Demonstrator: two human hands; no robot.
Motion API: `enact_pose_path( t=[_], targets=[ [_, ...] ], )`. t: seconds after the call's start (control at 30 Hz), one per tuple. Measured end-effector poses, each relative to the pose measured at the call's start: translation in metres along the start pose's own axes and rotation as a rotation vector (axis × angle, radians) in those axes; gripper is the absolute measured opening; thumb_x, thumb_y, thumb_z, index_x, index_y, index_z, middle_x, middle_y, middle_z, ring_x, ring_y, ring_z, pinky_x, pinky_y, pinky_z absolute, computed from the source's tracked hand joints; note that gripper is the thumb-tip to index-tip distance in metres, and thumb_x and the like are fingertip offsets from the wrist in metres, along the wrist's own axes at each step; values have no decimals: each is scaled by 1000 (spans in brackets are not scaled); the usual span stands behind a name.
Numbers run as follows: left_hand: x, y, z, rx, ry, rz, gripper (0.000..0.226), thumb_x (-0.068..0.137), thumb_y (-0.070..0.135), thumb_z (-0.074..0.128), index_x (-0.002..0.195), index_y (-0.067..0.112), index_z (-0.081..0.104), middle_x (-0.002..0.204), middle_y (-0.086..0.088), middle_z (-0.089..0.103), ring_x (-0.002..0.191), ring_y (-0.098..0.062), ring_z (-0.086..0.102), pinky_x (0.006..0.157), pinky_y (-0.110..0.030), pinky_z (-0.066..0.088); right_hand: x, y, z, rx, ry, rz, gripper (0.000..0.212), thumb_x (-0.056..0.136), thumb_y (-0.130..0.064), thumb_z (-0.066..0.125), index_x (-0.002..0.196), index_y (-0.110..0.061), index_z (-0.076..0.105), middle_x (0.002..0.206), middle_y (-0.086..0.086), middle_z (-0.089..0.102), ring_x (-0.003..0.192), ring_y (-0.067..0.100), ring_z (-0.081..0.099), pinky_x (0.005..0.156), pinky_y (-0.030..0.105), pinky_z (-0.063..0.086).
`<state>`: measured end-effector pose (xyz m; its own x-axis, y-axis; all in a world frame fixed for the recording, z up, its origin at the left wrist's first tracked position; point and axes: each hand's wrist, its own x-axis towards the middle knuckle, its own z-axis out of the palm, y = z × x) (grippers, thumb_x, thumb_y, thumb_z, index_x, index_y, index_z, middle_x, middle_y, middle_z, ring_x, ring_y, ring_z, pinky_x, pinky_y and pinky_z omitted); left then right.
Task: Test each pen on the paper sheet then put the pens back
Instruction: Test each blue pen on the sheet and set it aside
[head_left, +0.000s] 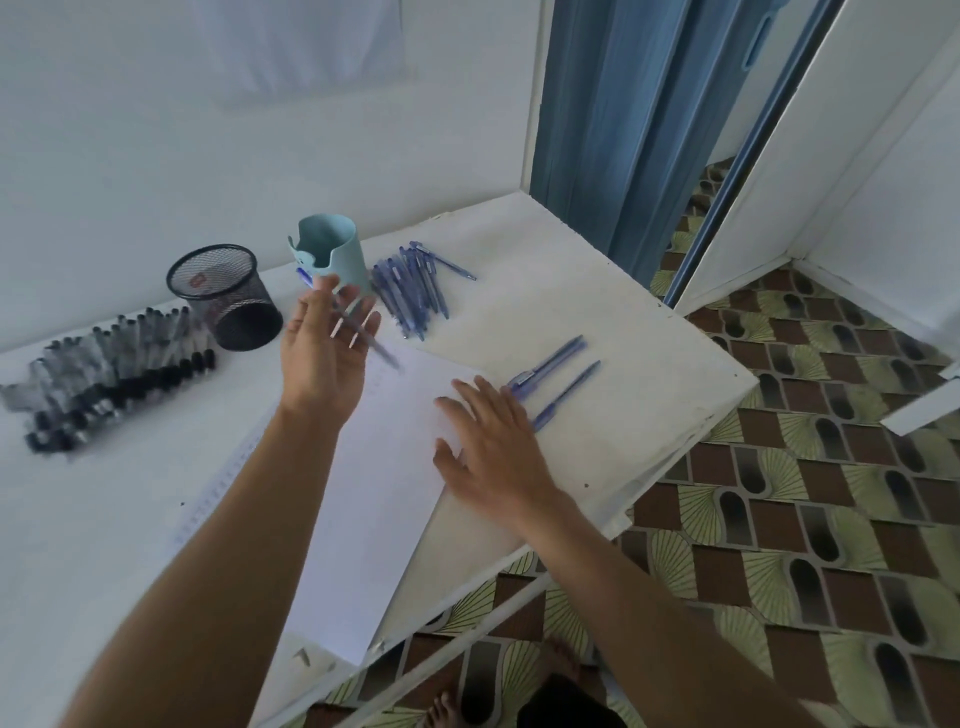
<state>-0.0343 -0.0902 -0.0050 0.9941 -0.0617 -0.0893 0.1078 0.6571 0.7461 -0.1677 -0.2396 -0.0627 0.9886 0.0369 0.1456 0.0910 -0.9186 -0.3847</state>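
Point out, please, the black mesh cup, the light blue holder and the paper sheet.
black mesh cup (249, 322): head view, on its mesh wall.
light blue holder (345, 260): head view, on its outer wall.
paper sheet (384, 493): head view, on bare paper near its middle.

Blurred pen (383, 354) (grip unclear) crosses left hand (322, 358).

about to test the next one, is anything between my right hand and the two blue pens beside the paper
Nothing visible. The right hand lies open on the paper sheet, and the two blue pens lie on bare table right beside its fingers; whether they touch is unclear.
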Motion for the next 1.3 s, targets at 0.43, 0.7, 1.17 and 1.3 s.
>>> enact_pose_path(
  t=[0.43,0.7,1.17,1.3],
  targets=[
    [-17,36,-45,-46,154,-39,53,88,53,35,51,16,30,54,2,13,53,-16,5,51,-31,8,5,-8,11,-56,-134,-36,78,87,-56,14,154,-20,30,166,2,18,154,24,6,124,42,-3],
    [-3,23,-40,373,45,-19,29,98,9,53,120,22,67,84,2,58,43,-9,21,44,-23,15,5,-8,9,-67,-141,-54,76,87,-55,14,154,-23,29,167,-1,16,154,23,5,124,43,-2],
    [10,0,-43,961,-48,133,25,86,14,77,92,-6,63,76,-7,73,56,-14,67,60,-25,56,5,-10,9,-74,-123,-52,67,93,-52,24,153,-23,30,166,2,20,154,25,8,124,46,1],
    [9,0,-46,1083,14,167,18,78,-2,69,72,-6,53,58,-11,62,40,-15,49,40,-22,38,5,-10,10,-67,-117,-47,62,97,-47,36,153,-23,29,166,1,18,154,24,6,124,45,0]
  ],
)
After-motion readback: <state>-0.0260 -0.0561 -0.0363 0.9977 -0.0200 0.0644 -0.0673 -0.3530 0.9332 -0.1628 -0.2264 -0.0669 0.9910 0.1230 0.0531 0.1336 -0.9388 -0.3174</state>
